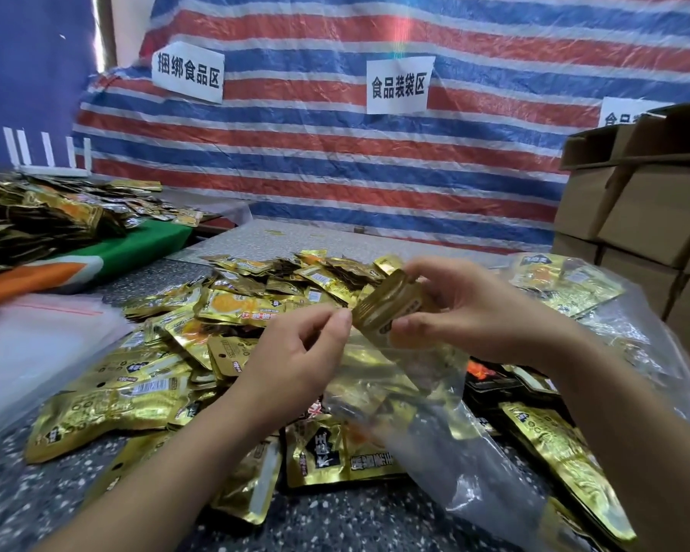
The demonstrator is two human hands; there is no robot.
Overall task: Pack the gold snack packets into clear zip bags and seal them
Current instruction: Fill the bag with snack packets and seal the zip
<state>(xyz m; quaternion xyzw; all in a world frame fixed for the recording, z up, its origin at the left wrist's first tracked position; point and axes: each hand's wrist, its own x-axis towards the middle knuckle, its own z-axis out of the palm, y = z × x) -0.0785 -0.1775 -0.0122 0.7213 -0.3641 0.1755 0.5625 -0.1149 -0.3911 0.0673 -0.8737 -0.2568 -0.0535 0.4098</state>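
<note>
Gripping a stack of gold packets [391, 302] in my right hand [467, 312], I hold it over the speckled table [36, 484] while my left hand [295, 360] pinches the clear zip bag [407, 384] mouth just below; loose packets [136, 392] lie underneath.

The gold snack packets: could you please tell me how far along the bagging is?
Done: at least one filled bag lies at the far right. In hand: the right hand grips a stack of gold packets over the mouth of a clear zip bag, whose edge the left hand pinches; it is not yet sealed. Left: a large loose pile covers the table.
</note>
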